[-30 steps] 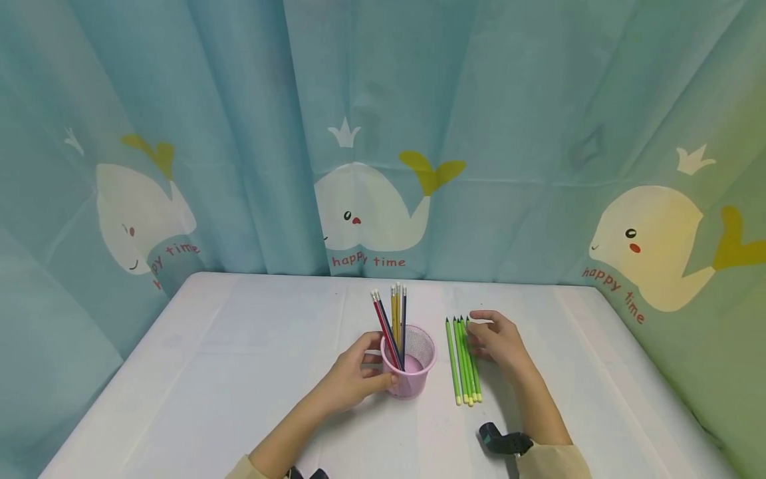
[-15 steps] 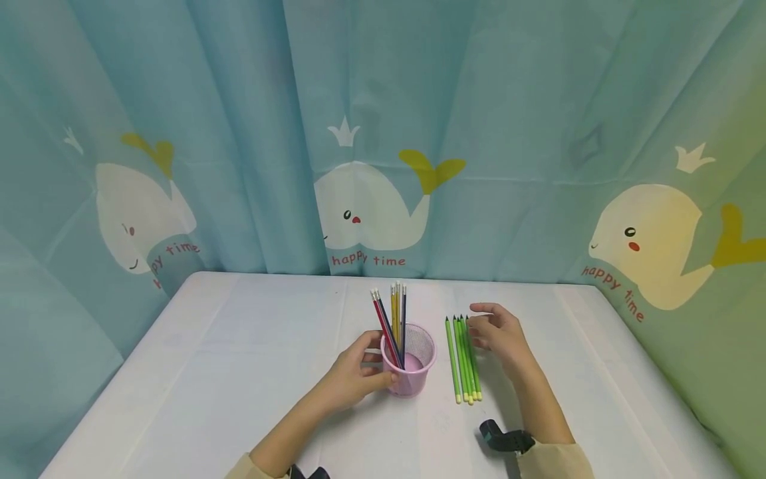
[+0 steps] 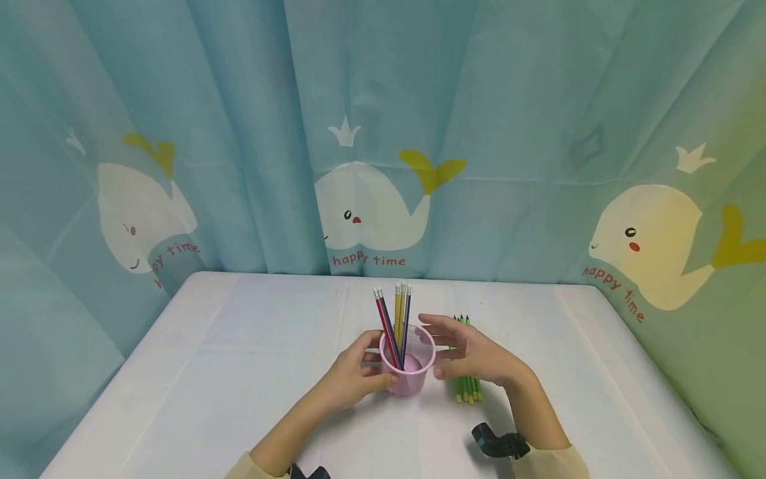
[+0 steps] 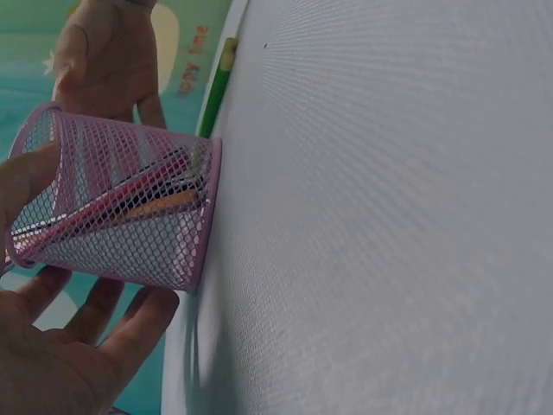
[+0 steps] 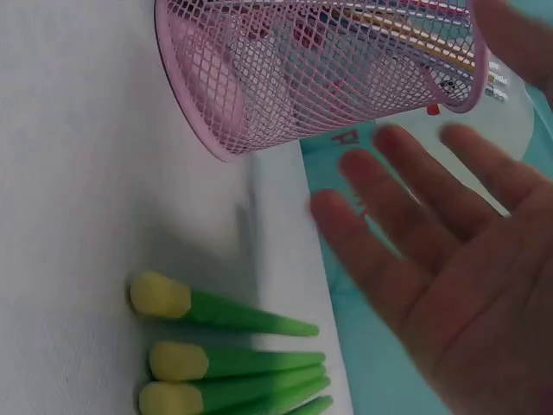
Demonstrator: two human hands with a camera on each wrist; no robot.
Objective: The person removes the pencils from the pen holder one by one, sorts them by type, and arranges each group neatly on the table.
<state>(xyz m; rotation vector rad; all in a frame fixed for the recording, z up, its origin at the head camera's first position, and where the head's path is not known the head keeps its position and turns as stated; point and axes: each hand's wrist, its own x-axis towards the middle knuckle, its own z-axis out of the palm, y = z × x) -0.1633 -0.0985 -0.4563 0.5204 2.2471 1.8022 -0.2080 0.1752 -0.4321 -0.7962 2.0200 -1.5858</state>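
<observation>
Mid-table, just between the two hands: round pink wire-mesh cup (image 3: 411, 384), mouth up, long axis roughly vertical, on the white cloth-covered table (image 3: 269, 346). Left hand (image 3: 349, 376) grips it from its left, thumb at the front, fingers round behind. Right hand (image 3: 479, 352) is just beside the opposite wall, fingers spread, holding nothing; contact with the mesh, can't tell. Slim red, yellow and dark-blue wooden pencils (image 3: 397, 318) stand inside, pale eraser ends up, the red one leaning left. Bright-green wooden pencils (image 3: 469, 391) lie right of the cup, partly hidden under the right hand, dark tips away from the person, yellow ends near. Key relation: cup left of the right palm, green bunch below it; left hand well apart from the bunch.
</observation>
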